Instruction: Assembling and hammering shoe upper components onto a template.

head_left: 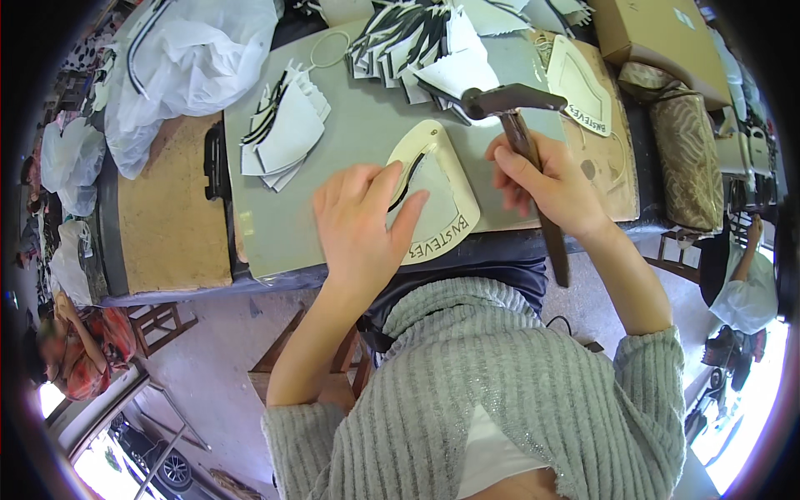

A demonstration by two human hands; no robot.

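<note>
My right hand (546, 179) is closed round the wooden handle of a hammer (518, 137). The dark hammer head is raised above the work mat (350, 112), right of a cream, rounded template (461, 187) with hand lettering along its near edge. My left hand (362, 221) rests on the template's left side, thumb and fingers apart. Between thumb and forefinger a curved black strip (411, 177) shows along the template's window, and a pale piece appears to lie inside it. My left palm hides the template's left edge.
Stacks of white pieces with black edging (290, 125) lie on the mat's left and far side. A second cream template (577, 87) sits to the right, near a cardboard box (662, 42) and a patterned pouch (685, 158). White plastic bags (196, 62) fill the far left.
</note>
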